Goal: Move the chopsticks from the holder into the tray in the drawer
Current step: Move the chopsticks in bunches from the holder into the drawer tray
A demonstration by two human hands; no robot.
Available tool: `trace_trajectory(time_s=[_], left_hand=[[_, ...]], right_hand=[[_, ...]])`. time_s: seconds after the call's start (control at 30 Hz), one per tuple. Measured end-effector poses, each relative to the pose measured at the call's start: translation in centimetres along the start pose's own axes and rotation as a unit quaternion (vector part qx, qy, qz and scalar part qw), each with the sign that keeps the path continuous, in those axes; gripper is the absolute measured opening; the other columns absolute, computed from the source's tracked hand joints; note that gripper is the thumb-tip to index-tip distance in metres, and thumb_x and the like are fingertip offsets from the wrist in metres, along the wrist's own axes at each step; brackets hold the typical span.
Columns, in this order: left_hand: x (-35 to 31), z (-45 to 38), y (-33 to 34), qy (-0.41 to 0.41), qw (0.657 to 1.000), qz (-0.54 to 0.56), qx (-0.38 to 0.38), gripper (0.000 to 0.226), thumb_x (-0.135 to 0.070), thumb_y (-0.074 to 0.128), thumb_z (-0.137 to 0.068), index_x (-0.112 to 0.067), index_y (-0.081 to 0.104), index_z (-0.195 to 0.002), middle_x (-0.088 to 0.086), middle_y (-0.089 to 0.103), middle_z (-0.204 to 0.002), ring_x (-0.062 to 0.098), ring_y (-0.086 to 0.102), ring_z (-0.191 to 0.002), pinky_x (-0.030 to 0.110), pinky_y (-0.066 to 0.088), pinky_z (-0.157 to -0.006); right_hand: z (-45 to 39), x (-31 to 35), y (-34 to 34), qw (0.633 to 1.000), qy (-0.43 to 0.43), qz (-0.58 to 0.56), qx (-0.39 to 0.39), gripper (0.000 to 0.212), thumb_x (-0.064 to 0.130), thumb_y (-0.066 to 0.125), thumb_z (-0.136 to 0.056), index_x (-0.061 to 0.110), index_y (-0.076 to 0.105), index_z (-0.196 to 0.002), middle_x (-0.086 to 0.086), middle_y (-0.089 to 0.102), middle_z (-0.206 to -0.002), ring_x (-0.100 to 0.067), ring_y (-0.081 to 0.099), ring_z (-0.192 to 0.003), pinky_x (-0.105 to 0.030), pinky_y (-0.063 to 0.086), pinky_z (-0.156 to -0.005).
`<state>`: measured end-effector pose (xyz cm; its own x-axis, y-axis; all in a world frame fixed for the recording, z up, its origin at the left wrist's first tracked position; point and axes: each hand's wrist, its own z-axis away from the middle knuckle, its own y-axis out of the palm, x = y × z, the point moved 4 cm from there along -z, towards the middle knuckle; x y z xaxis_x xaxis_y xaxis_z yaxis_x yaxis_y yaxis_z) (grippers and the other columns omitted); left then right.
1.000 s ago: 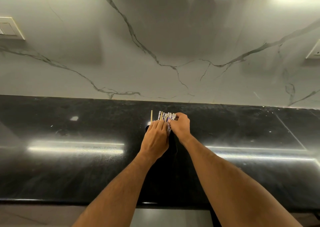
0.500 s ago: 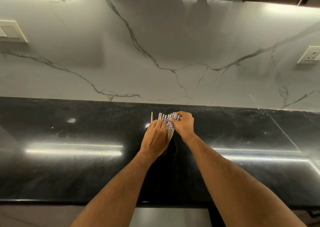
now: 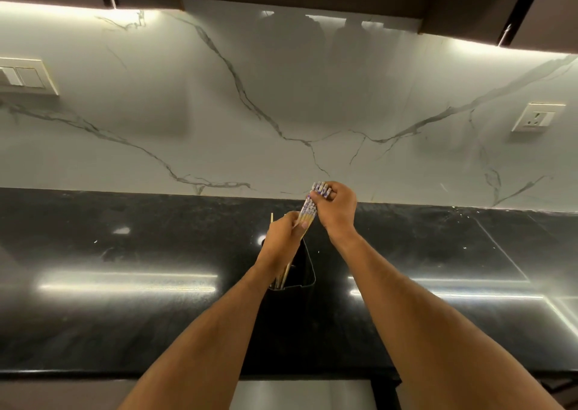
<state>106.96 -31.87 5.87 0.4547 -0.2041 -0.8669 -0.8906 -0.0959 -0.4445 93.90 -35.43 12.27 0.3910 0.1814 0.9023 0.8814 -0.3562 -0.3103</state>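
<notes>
Chopsticks [image 3: 309, 211] are bunched and partly up out of the black holder [image 3: 301, 268] on the dark counter [image 3: 125, 315]. My right hand [image 3: 336, 211] pinches the patterned tops to lift, my left hand [image 3: 281, 242] wraps the shafts lower down so they don't fan out. Can't see the drawer tray.

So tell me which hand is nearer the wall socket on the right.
Right. The right hand is closer to the socket; the left hand sits lower and further left.
</notes>
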Motion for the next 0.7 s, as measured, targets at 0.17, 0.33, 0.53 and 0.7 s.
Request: trace_trajectory(time_s=[0.17,0.33,0.53,0.7], left_hand=[[-3.0,-0.8,-1.0,0.011,0.996,0.09,0.024,0.019,-0.02,0.05,-0.105,-0.013,0.068,-0.104,0.001,0.074,-0.083,0.011,0.072,-0.076,0.021,0.059,-0.073],[-5.1,-0.3,-1.9,0.006,0.993,0.101,0.053,0.022,-0.014,0.048,-0.106,-0.005,0.065,-0.098,0.006,0.067,-0.073,0.015,0.066,-0.063,0.033,0.059,-0.068],[-5.9,2.4,-2.3,-0.044,0.977,0.152,0.146,0.023,-0.015,0.049,-0.106,0.002,0.064,-0.104,0.011,0.068,-0.081,0.02,0.067,-0.072,0.037,0.058,-0.073],[-5.4,4.2,-2.2,-0.076,0.962,0.173,0.199,0.023,-0.015,0.051,-0.106,0.004,0.064,-0.109,0.012,0.069,-0.084,0.024,0.068,-0.078,0.036,0.06,-0.077]], right_hand=[[-0.3,3.5,-1.6,0.998,-0.03,-0.059,-0.016,0.016,0.006,0.079,-0.083,0.011,0.074,-0.097,0.003,0.074,-0.084,-0.006,0.073,-0.074,-0.022,0.061,-0.068],[0.4,4.8,-3.1,0.989,-0.031,-0.144,0.013,0.037,-0.002,0.076,-0.083,0.015,0.066,-0.114,-0.007,0.075,-0.098,-0.013,0.076,-0.081,-0.026,0.062,-0.07],[2.6,4.2,-4.6,0.971,-0.029,-0.211,0.108,0.046,-0.003,0.069,-0.089,0.011,0.06,-0.132,-0.015,0.075,-0.107,-0.024,0.076,-0.09,-0.039,0.062,-0.081],[4.4,3.4,-5.5,0.979,-0.021,-0.168,0.113,0.04,-0.004,0.073,-0.085,0.009,0.068,-0.123,-0.011,0.075,-0.106,-0.024,0.075,-0.095,-0.05,0.059,-0.09]])
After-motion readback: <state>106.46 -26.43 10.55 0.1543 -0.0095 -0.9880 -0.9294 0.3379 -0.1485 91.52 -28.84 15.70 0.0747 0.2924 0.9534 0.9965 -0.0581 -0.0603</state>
